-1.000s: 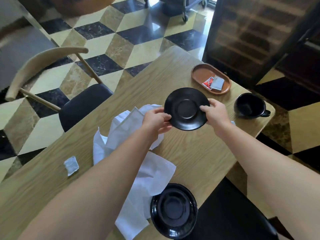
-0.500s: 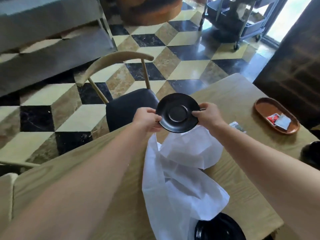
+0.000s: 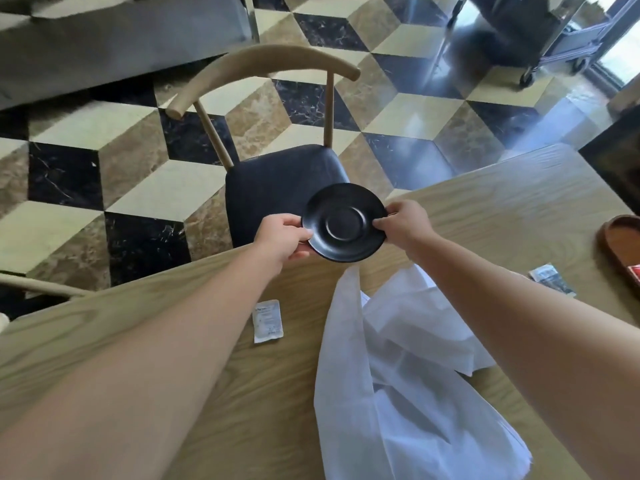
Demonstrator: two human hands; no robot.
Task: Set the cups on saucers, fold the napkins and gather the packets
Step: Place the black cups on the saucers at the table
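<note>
I hold a black saucer (image 3: 345, 223) in the air over the far edge of the wooden table (image 3: 485, 202). My left hand (image 3: 282, 237) pinches its left rim and my right hand (image 3: 403, 223) pinches its right rim. Crumpled white napkins (image 3: 398, 358) lie on the table below my right arm. A white packet (image 3: 267, 321) lies flat left of the napkins. A dark printed packet (image 3: 551, 281) lies at the right. The brown oval tray (image 3: 614, 242) shows at the right edge. No cup is in view.
A wooden chair with a black seat (image 3: 277, 178) stands right behind the table edge, under the saucer. Another chair's arm (image 3: 38, 287) pokes in at the left. A wheeled cart (image 3: 540, 32) stands on the checkered floor at the back right.
My view has swung left; the saucer, still held by both hands, has moved from mid-table out to the far edge above the chair. The cup and second saucer have left the view.
</note>
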